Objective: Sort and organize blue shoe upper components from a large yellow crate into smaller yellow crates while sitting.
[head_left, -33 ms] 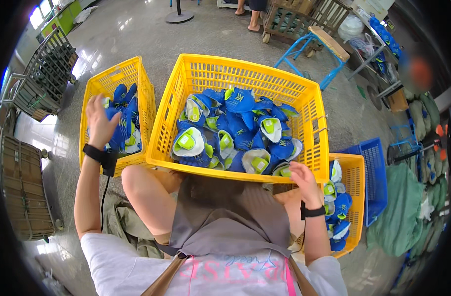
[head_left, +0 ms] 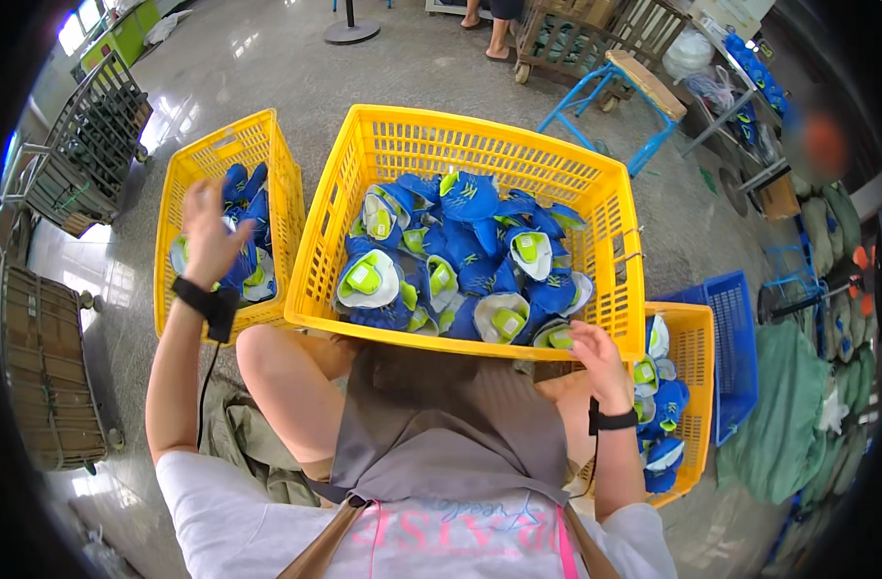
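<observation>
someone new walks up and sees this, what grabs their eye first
Probably the big yellow crate in the centre, heaped with blue shoe-like pieces showing lime-green and white parts. Left of it, the left hand is over a smaller yellow crate of similar pieces. The right hand is at the big crate's near rim, toward its right corner.

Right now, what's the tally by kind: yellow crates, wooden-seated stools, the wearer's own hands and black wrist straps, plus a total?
Yellow crates: 3 (left crate, middle crate, right crate)
Wooden-seated stool: 1
Wearer's hands: 2 (left hand, right hand)
Black wrist straps: 2 (left strap, right strap)
Total: 8
</observation>
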The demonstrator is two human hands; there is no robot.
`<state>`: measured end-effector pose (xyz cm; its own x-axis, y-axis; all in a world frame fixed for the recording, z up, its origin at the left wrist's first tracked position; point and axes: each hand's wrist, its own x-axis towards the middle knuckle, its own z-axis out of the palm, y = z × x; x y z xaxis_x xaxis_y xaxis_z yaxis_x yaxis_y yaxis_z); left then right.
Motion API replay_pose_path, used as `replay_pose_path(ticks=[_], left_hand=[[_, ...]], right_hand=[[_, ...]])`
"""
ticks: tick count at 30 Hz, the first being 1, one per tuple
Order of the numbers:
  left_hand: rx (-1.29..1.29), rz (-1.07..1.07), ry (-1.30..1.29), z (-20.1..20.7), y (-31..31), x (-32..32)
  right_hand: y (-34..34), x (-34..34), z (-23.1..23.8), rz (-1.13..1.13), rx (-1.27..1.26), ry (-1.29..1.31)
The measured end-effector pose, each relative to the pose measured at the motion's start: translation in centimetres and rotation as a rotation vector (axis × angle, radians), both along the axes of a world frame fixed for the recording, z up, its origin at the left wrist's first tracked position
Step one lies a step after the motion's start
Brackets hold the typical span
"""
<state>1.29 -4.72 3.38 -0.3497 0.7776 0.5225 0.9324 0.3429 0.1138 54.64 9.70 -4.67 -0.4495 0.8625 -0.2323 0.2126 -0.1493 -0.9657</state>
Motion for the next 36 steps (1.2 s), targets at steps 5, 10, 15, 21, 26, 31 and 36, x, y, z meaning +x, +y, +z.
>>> replay_pose_path(ticks=[5,10,15,21,26,31,36], left_hand=[[-0.764,-0.695,-0.424,-9.8,12.6,5.5],[-1.465,-0.718,0.308,-20.5,18.6,11.8],[-0.974,-0.930,-0.163,-21.8,19.9,9.1],[-0.470,-1.191,-1.944,-8.3,19.1,14.0],[-0.393,-1.499,-1.987,-4.8,16.3,19.9],[-0.408,-0.802,-1.996,-5.9,16.4,19.4],[-0.945,-0.877,-0.819,-11.6,17.0,14.6]], right_hand=[[0.0,-1.6,2.5,-0.006,0.010,0.101],[-0.1,-2.3,7.7,0.108,0.122,0.099],[-0.4,1.1,7.6,0.061,0.038,0.081],[0.3,-3.4,4.0,0.187,-0.003,0.215],[0.1,-11.7,4.2,0.158,-0.088,0.478],[-0.6,-11.0,1.6,-0.179,-0.142,0.574],[0.9,-1.5,1.0,-0.543,-0.176,0.928]])
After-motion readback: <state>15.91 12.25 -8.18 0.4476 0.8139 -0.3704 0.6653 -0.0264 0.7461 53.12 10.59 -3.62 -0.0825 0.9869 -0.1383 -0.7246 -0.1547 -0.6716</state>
